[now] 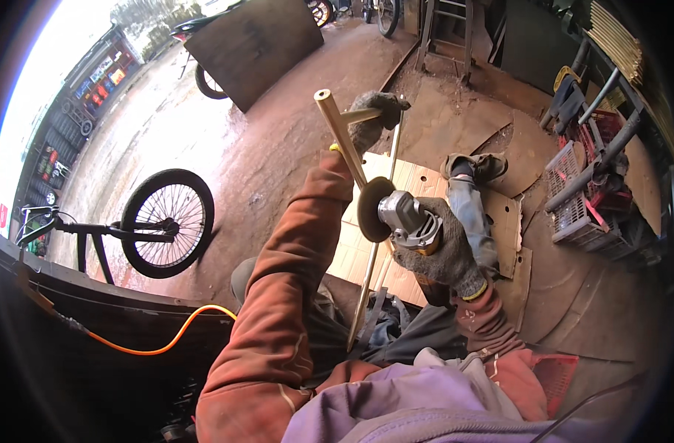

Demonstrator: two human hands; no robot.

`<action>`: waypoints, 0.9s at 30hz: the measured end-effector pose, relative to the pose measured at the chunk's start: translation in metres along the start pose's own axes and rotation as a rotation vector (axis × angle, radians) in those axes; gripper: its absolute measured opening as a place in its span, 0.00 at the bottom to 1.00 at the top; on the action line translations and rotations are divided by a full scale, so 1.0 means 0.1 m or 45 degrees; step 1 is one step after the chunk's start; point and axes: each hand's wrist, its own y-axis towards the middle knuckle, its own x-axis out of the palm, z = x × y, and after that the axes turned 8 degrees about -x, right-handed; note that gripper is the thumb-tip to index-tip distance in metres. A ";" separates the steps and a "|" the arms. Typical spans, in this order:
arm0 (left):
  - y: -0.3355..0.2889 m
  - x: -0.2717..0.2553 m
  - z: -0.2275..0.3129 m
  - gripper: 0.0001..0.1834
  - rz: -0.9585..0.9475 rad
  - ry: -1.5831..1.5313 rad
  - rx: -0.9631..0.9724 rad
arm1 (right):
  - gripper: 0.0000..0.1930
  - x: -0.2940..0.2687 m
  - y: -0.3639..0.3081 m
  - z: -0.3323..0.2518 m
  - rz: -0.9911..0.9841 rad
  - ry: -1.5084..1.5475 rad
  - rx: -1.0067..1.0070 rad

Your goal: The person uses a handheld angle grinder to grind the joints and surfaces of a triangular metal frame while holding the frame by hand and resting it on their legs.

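Note:
My left hand (368,127), in a grey knit glove, is closed round the short side branch of a brass-coloured metal tube frame (337,133). One tube of it, with an open round end, points up and away; a long tube (364,284) runs down between my legs. My right hand (449,255), also gloved, is wrapped round the body of an angle grinder (409,218) with a silver head. Its dark round disc (374,210) stands beside the tube; whether they touch, I cannot tell. The disc partly hides the tube.
Cardboard (351,255) lies under the work. A bicycle wheel (167,223) on a black frame stands at the left, near an orange cable (167,345). At the right is a plastic crate (573,196) among pipes. A metal sheet (259,48) and a ladder (447,33) stand farther off.

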 end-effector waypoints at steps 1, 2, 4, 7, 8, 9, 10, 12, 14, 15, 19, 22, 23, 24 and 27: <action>0.01 -0.02 -0.02 0.22 -0.032 -0.030 0.026 | 0.38 -0.01 0.04 -0.03 -0.002 -0.053 -0.053; -0.05 -0.03 -0.02 0.23 0.006 -0.129 -0.096 | 0.38 -0.01 0.08 -0.09 -0.006 -0.105 -0.107; 0.01 0.14 0.01 0.24 -0.051 -0.117 0.125 | 0.38 -0.05 0.22 -0.19 0.004 -0.173 -0.229; -0.01 0.21 0.10 0.19 -0.076 -0.063 0.118 | 0.37 -0.14 0.47 -0.41 -0.003 -0.200 -0.382; -0.11 0.29 0.12 0.16 0.020 -0.062 0.076 | 0.37 -0.20 0.56 -0.53 -0.010 -0.233 -0.407; -0.16 0.34 0.14 0.13 0.108 -0.058 0.039 | 0.37 -0.22 0.63 -0.61 -0.024 -0.262 -0.434; -0.20 0.43 0.18 0.10 0.159 -0.043 0.034 | 0.39 -0.20 0.70 -0.63 0.080 -0.276 -0.449; -0.10 0.31 0.19 0.07 0.136 0.067 -0.060 | 0.39 -0.18 0.67 -0.60 0.072 -0.227 -0.383; -0.05 0.21 0.14 0.11 0.076 0.058 0.012 | 0.40 -0.15 0.56 -0.53 0.011 -0.204 -0.372; -0.01 0.10 0.07 0.14 0.031 0.029 0.103 | 0.40 -0.11 0.51 -0.48 -0.028 -0.185 -0.368; 0.06 0.18 0.04 0.16 -0.202 0.045 0.436 | 0.37 -0.12 0.43 -0.65 -0.072 -0.443 -0.394; -0.03 0.15 0.01 0.15 -0.154 0.068 0.302 | 0.38 -0.15 0.64 -0.82 -0.047 -0.277 -0.393; -0.03 0.15 -0.01 0.14 -0.151 0.066 0.279 | 0.38 -0.18 0.72 -0.93 -0.037 -0.243 -0.323; -0.04 0.15 -0.02 0.14 -0.144 0.071 0.274 | 0.38 -0.18 0.77 -1.05 -0.026 -0.269 -0.334; -0.07 0.15 -0.08 0.13 -0.118 0.103 0.257 | 0.38 -0.15 0.74 -1.12 -0.013 -0.350 -0.304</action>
